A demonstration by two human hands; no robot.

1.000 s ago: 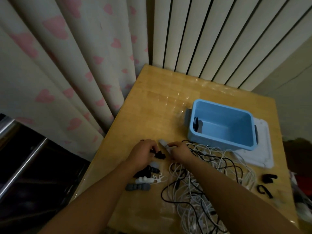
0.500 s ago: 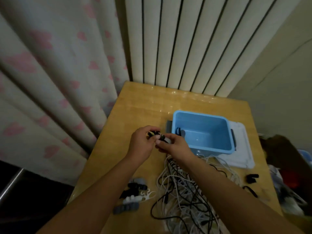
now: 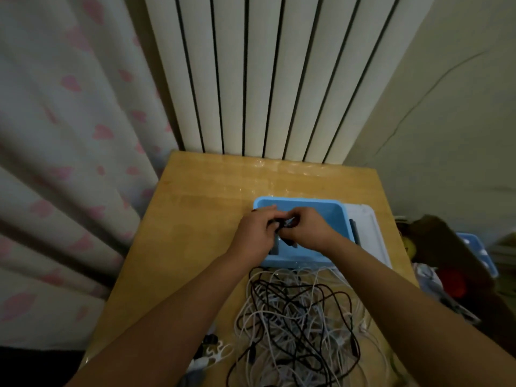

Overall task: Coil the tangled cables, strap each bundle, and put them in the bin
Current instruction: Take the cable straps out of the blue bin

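Note:
My left hand (image 3: 255, 233) and my right hand (image 3: 308, 229) meet above the light blue bin (image 3: 339, 216), fingers curled round a small black strap (image 3: 287, 222) held between them. Most of the strap is hidden by my fingers. A tangle of white and black cables (image 3: 301, 325) lies on the wooden table (image 3: 201, 208) just in front of the bin, between my forearms. Several loose straps (image 3: 215, 350), black and white, lie near the table's front left, partly behind my left forearm.
The bin stands on a white lid or tray (image 3: 368, 233) at the table's right side. A pale curtain with pink hearts (image 3: 69, 149) hangs at the left and a white ribbed radiator (image 3: 265, 79) behind. Clutter and a blue crate (image 3: 474, 252) sit right of the table.
Both hands have risen from the table near the loose straps and moved together over the bin, still holding the small black strap. The view has tilted and shifted.

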